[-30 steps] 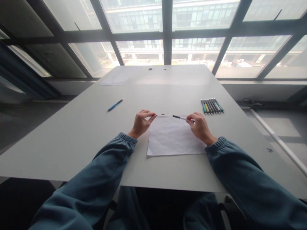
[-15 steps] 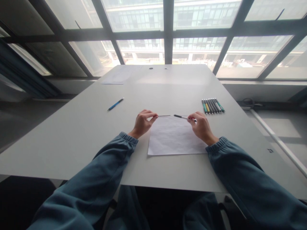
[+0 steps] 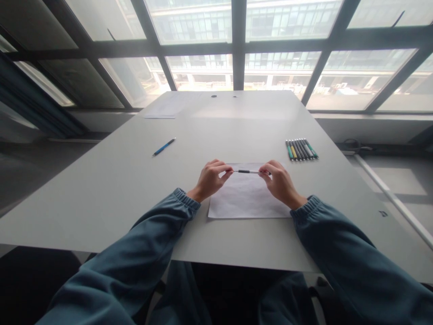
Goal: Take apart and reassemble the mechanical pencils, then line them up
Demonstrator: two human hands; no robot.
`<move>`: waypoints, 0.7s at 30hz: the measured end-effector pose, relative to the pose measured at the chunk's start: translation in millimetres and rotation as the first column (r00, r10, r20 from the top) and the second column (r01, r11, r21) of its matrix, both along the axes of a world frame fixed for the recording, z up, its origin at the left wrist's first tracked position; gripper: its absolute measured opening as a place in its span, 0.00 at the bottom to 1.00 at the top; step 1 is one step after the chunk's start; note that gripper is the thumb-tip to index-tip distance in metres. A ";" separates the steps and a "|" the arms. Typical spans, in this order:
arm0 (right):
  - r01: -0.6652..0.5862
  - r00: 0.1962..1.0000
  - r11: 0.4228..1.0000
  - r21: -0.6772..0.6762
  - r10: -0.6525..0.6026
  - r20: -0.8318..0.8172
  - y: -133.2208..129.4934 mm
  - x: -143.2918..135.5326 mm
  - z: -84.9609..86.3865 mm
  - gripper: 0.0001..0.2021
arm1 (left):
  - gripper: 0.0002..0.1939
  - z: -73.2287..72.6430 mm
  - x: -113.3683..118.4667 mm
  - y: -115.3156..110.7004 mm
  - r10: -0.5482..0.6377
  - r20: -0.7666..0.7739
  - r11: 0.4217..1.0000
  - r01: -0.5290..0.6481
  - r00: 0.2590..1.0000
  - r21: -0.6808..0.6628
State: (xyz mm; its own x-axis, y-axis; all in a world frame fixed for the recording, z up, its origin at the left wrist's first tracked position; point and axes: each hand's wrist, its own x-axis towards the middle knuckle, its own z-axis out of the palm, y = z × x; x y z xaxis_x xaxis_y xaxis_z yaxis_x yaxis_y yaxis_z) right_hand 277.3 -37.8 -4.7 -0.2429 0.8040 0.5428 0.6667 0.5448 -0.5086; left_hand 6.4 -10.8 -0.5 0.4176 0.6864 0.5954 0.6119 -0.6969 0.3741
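Note:
My left hand pinches a thin dark pencil lead between thumb and fingertips, and only a short length of it shows. In my right hand is a white mechanical pencil with a dark grip, held level with its tip pointing left. The lead lines up with the pencil's tip and appears to go into it; the exact meeting point is too small to make out. Both hands are over a white sheet of paper.
A blue pen or pencil lies to the left on the white table. Several similar pencils lie in a row at the right. More paper rests at the far left, and a small dark round object at the back.
Both hands have come closer together and slightly nearer to me. The gap between lead and pencil has closed, and much less of the lead shows. The pencil is now level.

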 end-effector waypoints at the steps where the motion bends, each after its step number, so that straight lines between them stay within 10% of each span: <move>1: -0.004 1.000 1.000 0.002 0.004 0.004 -0.6 -1.0 0.6 0.05 | 0.08 0.2 1.0 -1.0 -0.004 -0.004 1.000 0.004 1.000 -0.002; 21: -0.035 0.999 0.999 0.006 0.034 0.016 -1.2 -2.6 -1.4 0.05 | 0.07 -0.7 2.1 -1.3 -0.092 0.123 0.995 0.094 0.988 -0.014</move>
State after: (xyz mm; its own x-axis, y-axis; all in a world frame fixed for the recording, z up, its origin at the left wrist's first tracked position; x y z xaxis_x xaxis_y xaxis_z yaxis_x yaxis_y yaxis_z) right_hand 274.7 -38.9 -6.0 -0.2790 0.7916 0.5437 0.6555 0.5707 -0.4946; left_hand 8.4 -12.1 -1.2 0.4050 0.6600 0.6327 0.4938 -0.7403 0.4562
